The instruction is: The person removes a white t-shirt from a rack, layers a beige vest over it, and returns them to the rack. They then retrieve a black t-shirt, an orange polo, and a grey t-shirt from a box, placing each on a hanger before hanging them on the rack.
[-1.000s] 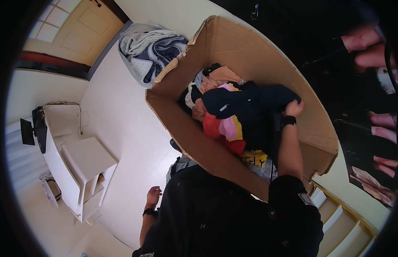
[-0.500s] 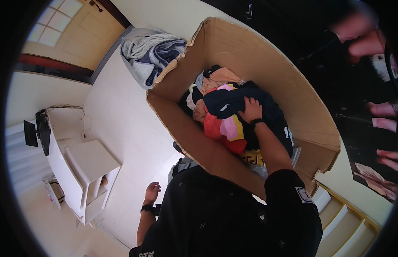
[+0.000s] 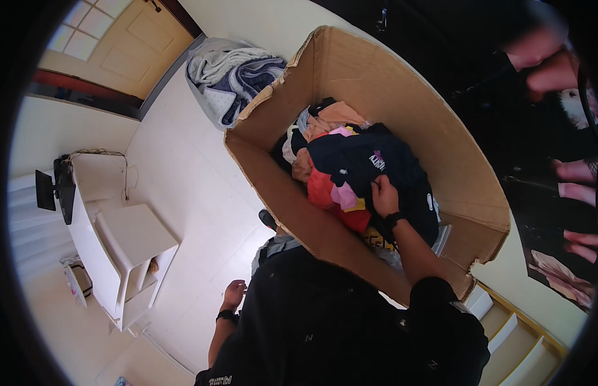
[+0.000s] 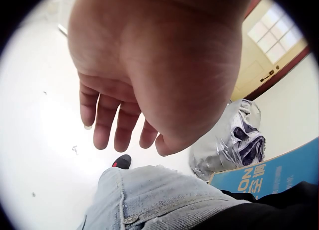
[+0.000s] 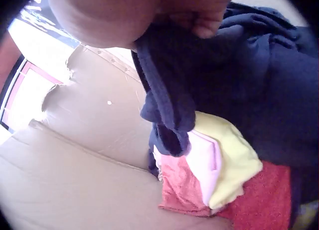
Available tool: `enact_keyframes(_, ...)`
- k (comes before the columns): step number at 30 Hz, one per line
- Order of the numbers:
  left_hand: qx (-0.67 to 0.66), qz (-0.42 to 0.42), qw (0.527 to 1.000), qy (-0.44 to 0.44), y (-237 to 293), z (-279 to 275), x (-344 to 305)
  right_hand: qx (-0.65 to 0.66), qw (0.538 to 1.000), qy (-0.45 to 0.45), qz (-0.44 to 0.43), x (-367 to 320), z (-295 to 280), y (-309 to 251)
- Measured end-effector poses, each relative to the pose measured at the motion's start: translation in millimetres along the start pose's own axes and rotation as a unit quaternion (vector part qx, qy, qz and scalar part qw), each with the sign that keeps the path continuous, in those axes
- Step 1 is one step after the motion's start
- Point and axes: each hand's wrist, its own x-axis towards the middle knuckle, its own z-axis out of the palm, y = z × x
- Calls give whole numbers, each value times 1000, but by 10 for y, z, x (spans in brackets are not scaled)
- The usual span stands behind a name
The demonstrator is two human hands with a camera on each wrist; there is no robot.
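Observation:
A heap of clothes fills the bottom of a large cardboard box (image 3: 350, 58). On top lies a dark navy garment (image 3: 402, 161) with a small white and purple print. My right hand (image 3: 384, 196) pinches its edge; in the right wrist view the fingers of the right hand (image 5: 149, 13) grip the navy cloth (image 5: 239, 85). Beneath it show red cloth (image 5: 259, 195), pink cloth (image 5: 199, 160) and yellow cloth (image 5: 229, 155). My left hand (image 3: 234, 294) hangs beside my body outside the box, its fingers loose and holding nothing in the left wrist view.
A clear bag of grey and blue bedding (image 3: 231, 77) stands on the floor beyond the box. A white desk (image 3: 138, 238) with a monitor is at the left. Yellow-edged shelving (image 3: 518, 328) stands at lower right, and a dark poster covers the right wall.
My right hand moved left from the garment's far right end, lay flat on it, then shifted down and pinched its edge. The navy cloth now shows a print. The left hand stays low.

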Motion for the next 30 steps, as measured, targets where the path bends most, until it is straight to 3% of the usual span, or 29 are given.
enact_keyframes(4, 3, 27, 1000, -1, 111, -34, 56, 45, 997, 48, 40, -37, -113, -71)
enact_keyframes(5, -3, 67, 998, 4, 100, -53, 103, 51, 997, 43, 33, 18, -121, -87)
enact_keyframes(7, -41, 48, 998, 4, 163, -110, 242, 112, 989, 92, 6, 181, -130, -121)
enact_keyframes(9, -19, 118, 993, 7, 275, -200, 393, 177, 973, 142, -46, 375, -189, -281)
enact_keyframes(11, -12, 154, 988, 24, 763, -255, 273, 222, 959, 165, -55, 580, -275, -466)
enact_keyframes(16, -81, 252, 964, 10, 1462, -308, 110, 358, 884, 241, -181, 780, -809, -1448)
enact_keyframes(20, -54, 293, 955, -13, 1929, -281, -187, 356, 867, 253, -242, 881, -1147, -1940)
enact_keyframes(22, -41, 306, 951, -6, 1993, -274, -290, 412, 852, 220, -238, 893, -1273, -2121)
enact_keyframes(27, -29, 320, 947, -1, 1866, -278, -365, 430, 826, 253, -263, 919, -1537, -2297)
enact_keyframes(30, -69, 313, 947, 5, 1708, -231, -398, 436, 830, 237, -254, 946, -1611, -2321)
